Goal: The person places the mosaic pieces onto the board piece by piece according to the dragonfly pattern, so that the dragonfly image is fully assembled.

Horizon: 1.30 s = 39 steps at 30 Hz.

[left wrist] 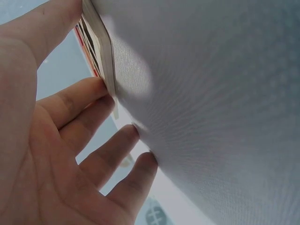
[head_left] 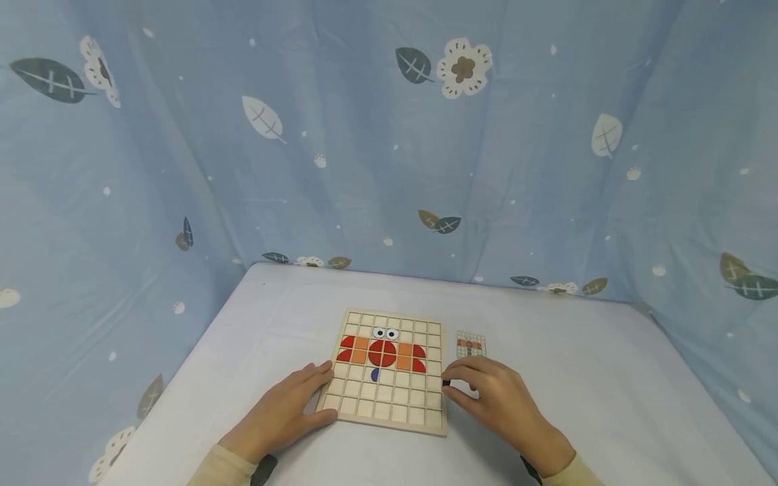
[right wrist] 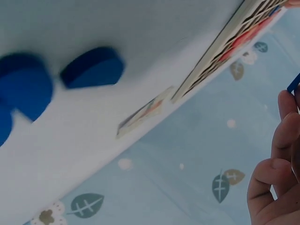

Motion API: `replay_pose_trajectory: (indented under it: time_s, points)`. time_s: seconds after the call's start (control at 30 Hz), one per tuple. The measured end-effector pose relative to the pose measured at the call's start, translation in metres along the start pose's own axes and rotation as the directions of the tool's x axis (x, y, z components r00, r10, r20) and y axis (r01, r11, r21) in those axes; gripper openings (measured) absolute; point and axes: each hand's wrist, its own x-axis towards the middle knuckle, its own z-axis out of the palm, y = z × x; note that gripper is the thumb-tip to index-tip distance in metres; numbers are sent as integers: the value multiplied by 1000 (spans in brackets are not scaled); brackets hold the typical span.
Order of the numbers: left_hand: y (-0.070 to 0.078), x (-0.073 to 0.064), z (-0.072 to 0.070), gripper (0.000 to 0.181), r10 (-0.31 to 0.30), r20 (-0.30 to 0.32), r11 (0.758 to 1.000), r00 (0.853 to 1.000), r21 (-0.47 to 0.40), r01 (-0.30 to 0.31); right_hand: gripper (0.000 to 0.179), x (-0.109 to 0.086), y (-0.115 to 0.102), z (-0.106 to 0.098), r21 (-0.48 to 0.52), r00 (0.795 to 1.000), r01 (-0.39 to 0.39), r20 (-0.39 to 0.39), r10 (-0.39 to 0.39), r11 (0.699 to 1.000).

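A wooden grid board (head_left: 389, 430) lies on the white table, bearing two eye pieces (head_left: 385, 333), red rounded pieces (head_left: 382, 353), orange squares (head_left: 404, 356) and one blue curved piece (head_left: 374, 374) below the red circle. My left hand (head_left: 286, 408) rests against the board's left edge, its fingers fairly straight and the thumb by the near corner. Just off the right edge, my right hand (head_left: 501, 398) pinches a small dark blue piece (head_left: 446, 383) between thumb and fingertips. In the right wrist view that blue piece (right wrist: 294, 84) shows only partly at the frame's edge.
A small pattern card (head_left: 471, 343) lies right of the board, beyond my right hand. Loose blue pieces (right wrist: 93, 68) rest on the table in the right wrist view. A patterned blue curtain (head_left: 389, 169) encloses the table's back and sides.
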Motion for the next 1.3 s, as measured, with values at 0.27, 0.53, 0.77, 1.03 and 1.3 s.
replay_pose_trajectory:
  time_s: [0.27, 0.53, 0.77, 1.03, 1.3]
  points:
    - [2, 0, -1, 74, -25, 2, 1000, 1000, 4, 25, 22, 10, -7, 12, 44, 1000, 14, -5, -14, 999]
    - [2, -2, 0, 75, -17, -8, 1000, 1000, -2, 17, 21, 20, -13, 21, 34, 999, 25, 31, -27, 999]
    - [2, -1, -1, 74, -4, -12, 1000, 1000, 0, 4, 20, 29, -19, 30, 36, 999, 42, 29, -43, 998]
    - [2, -1, -1, 74, 0, -18, 1000, 1000, -8, 0, 19, 46, -26, 42, 48, 994, 26, 108, -31, 999]
    - [0, 0, 0, 74, 7, -25, 1000, 1000, -8, -8, 17, 59, -29, 55, 34, 978, 58, 197, -63, 998]
